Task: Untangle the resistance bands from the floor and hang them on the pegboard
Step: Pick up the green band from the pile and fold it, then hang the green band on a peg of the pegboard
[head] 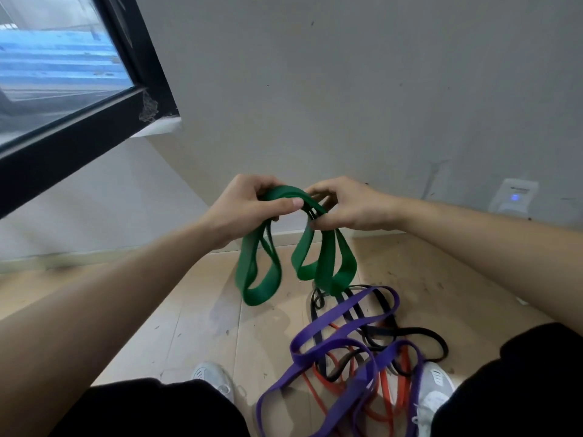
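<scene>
Our left hand (252,205) is closed around the top of the green resistance band (262,279), thumb pressed over its wide strap, while our right hand (344,205) pinches the same band just beside it. We hold it up above the wooden floor (195,326), its folded loops hanging down between our forearms. A thin black band (410,334) runs up with it. Below, near our grey shoes (433,392), the purple band (340,342), orange band (385,389) and black band lie tangled together on the floor.
</scene>
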The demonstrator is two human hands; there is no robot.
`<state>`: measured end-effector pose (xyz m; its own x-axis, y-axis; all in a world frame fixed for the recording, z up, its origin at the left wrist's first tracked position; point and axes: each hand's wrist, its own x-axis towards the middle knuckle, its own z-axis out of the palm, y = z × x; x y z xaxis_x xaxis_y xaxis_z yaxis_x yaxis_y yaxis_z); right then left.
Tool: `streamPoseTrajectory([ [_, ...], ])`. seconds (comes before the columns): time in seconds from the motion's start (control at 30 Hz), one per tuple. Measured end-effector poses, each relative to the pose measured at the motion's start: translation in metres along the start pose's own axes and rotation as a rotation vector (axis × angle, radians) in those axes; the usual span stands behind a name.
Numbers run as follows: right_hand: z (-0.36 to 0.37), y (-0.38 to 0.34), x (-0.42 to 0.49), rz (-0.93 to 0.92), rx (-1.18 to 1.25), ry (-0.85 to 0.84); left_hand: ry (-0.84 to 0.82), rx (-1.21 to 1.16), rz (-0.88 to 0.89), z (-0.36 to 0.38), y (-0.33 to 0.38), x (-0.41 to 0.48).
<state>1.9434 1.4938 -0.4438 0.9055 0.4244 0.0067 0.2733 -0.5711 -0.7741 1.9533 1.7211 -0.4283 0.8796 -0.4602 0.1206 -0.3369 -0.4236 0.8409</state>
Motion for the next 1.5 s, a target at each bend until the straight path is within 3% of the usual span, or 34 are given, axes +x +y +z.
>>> streamPoseTrajectory([
  [0.2, -0.024, -0.005, 0.001, 0.007, -0.117, 0.019, -0.004, 0.014, -0.044, -0.007, -0.004, 0.0],
  [0.43, -0.022, -0.006, 0.002, 0.017, -0.166, 0.003, -0.006, -0.158, -0.049, -0.006, 0.007, -0.001],
  [0.77, 0.017, -0.003, 0.003, 0.01, 0.283, -0.008, 0.103, -0.327, 0.021, 0.001, 0.014, 0.0],
  [0.87, 0.011, -0.008, 0.007, -0.019, 0.487, 0.045, 0.124, -0.405, 0.01, -0.007, 0.013, 0.001],
  [1.03, -0.006, -0.022, 0.008, -0.022, 0.529, 0.125, 0.126, -0.455, -0.013, -0.021, 0.013, 0.001],
  [1.13, -0.023, -0.035, 0.006, -0.034, 0.57, 0.245, 0.121, -0.376, -0.025, -0.023, 0.013, 0.0],
  [1.33, -0.055, -0.062, 0.001, -0.093, 0.57, 0.333, 0.144, -0.188, 0.003, -0.015, 0.027, 0.01],
  [1.5, -0.101, -0.09, 0.018, -0.164, 0.66, 0.476, 0.218, -0.216, 0.084, -0.033, 0.065, 0.04],
])
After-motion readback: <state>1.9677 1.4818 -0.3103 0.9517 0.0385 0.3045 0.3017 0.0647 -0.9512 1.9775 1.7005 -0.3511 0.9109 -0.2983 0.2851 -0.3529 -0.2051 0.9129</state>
